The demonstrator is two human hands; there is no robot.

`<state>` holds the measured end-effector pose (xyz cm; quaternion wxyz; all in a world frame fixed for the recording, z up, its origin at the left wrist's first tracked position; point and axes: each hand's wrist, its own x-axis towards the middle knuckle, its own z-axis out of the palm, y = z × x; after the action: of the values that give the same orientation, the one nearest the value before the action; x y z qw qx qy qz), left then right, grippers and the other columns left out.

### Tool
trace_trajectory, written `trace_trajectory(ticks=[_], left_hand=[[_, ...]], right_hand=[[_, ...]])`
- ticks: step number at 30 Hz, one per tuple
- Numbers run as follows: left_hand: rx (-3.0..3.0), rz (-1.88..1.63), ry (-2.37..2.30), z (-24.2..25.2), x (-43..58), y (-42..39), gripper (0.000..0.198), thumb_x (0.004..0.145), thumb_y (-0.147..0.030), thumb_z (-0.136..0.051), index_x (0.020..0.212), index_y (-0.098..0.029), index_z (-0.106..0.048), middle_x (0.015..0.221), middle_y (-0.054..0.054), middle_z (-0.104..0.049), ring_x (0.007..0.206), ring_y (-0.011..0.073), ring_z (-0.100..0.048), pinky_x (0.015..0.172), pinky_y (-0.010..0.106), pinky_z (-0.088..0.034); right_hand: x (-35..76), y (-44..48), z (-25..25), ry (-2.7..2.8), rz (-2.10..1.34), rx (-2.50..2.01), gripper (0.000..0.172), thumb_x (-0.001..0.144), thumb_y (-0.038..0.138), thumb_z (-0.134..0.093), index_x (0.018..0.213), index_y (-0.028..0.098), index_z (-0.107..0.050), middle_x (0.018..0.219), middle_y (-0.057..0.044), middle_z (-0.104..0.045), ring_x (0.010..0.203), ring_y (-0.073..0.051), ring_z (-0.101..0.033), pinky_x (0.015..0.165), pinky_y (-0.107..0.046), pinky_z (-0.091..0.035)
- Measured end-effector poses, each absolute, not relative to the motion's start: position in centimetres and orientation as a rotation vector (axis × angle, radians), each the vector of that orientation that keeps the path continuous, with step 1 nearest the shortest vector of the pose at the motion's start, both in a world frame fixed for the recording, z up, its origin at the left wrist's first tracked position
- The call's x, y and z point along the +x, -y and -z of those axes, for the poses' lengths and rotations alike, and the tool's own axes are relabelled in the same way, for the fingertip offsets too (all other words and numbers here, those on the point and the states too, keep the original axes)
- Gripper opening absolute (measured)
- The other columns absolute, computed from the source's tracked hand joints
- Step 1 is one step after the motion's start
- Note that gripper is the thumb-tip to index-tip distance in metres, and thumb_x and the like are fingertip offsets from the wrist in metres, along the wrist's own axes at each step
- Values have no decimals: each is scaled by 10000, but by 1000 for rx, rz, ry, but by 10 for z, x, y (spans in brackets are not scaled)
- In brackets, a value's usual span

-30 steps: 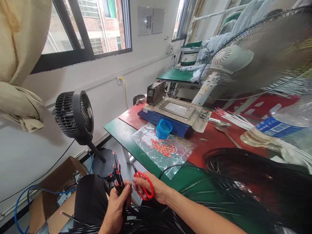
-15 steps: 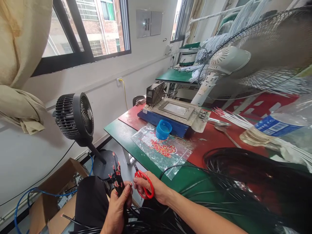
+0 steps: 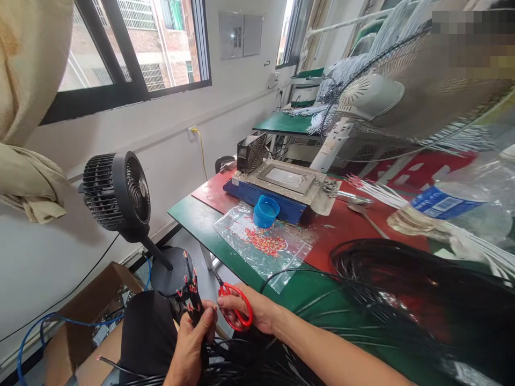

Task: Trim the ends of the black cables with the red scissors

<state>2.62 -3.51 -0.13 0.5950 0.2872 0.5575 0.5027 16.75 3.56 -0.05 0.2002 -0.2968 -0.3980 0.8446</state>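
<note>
My left hand [image 3: 193,343] is closed around a bundle of black wires [image 3: 190,292] whose tips carry small red ends and point upward. Just to its right, my right hand [image 3: 251,313] grips red-handled scissors [image 3: 234,306], fingers through the loops, blades aimed up and left toward the wire tips. Both hands hover below the front left edge of the green table [image 3: 193,217], above my lap.
A clear plastic bag with small red pieces [image 3: 263,244], a blue cup [image 3: 265,210] and a blue-based machine [image 3: 281,187] lie on the table. A large coil of black wire [image 3: 402,289] fills the right. A black floor fan [image 3: 118,195] stands left, a cardboard box [image 3: 80,321] beneath.
The view has shifted slightly, so everything sits a little further left. Both hands keep their grips and stay nearly in place.
</note>
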Motion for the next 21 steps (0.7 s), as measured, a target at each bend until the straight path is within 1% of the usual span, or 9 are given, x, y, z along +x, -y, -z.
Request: trace_trajectory(ticks=[5, 11, 14, 18, 21], left_hand=[[648, -1166, -1310, 8, 23, 36, 256, 698, -386, -607, 775, -142, -600, 527, -50, -386, 468, 55, -269, 460, 248, -179], [597, -1188, -1329, 11, 22, 36, 328, 686, -373, -626, 901, -127, -605, 576, -34, -429, 491, 57, -300, 475, 248, -205], [628, -1176, -1338, 10, 22, 36, 331, 691, -379, -619, 894, -118, -603, 539, -46, -391, 485, 63, -283, 475, 259, -190], [669, -1155, -1359, 8, 23, 36, 358, 692, -395, -611, 896, -101, -603, 496, -62, -343, 468, 64, -247, 470, 269, -156], [685, -1152, -1360, 8, 23, 36, 346, 711, -392, -588, 902, -104, -602, 493, -66, -323, 472, 66, -240, 473, 268, -161]], right_hand=[[167, -36, -1, 1120, -2366, -860, 396, 596, 462, -707, 559, 114, -522, 416, 41, -472, 363, -53, -413, 370, -178, -283], [168, -35, 1, 1092, -2336, -855, 409, 596, 474, -713, 594, 104, -541, 449, 40, -480, 377, -45, -414, 381, -172, -289], [168, -35, 2, 1091, -2326, -825, 418, 606, 486, -706, 607, 99, -547, 471, 35, -491, 390, -43, -419, 396, -171, -301], [168, -35, 1, 1107, -2332, -802, 406, 626, 481, -697, 610, 103, -547, 452, 44, -469, 381, -43, -404, 380, -172, -270], [167, -34, 0, 1150, -2293, -856, 413, 624, 495, -690, 606, 110, -542, 434, 47, -470, 368, -49, -408, 378, -178, -263]])
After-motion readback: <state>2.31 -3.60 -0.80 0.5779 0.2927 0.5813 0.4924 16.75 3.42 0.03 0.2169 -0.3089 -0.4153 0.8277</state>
